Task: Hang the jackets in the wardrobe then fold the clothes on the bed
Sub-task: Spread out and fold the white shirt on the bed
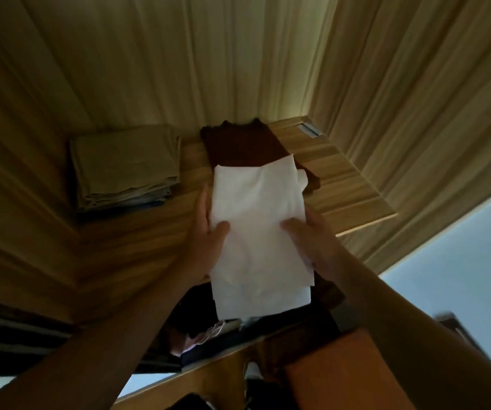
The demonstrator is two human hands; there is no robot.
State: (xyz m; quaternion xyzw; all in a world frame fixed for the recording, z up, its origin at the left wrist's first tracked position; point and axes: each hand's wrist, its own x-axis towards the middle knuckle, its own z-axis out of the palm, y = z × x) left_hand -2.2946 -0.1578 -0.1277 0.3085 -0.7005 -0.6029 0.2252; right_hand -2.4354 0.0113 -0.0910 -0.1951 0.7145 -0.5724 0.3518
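A folded white garment (256, 229) lies partly on a wooden wardrobe shelf (155, 232), its near end hanging past the shelf's front edge. It overlaps a folded dark brown garment (241, 143) further back on the shelf. My left hand (208, 232) grips the white garment's left edge, thumb on top. On the right edge my right hand (306, 232) holds it the same way, thumb on top and fingers under the cloth.
A stack of folded olive-tan cloth (126, 167) sits at the shelf's left. Wooden wardrobe walls (415, 113) close in at the back and right. Below the shelf hang dark clothes (205, 327), and an orange-brown surface (341, 371) lies at the lower right.
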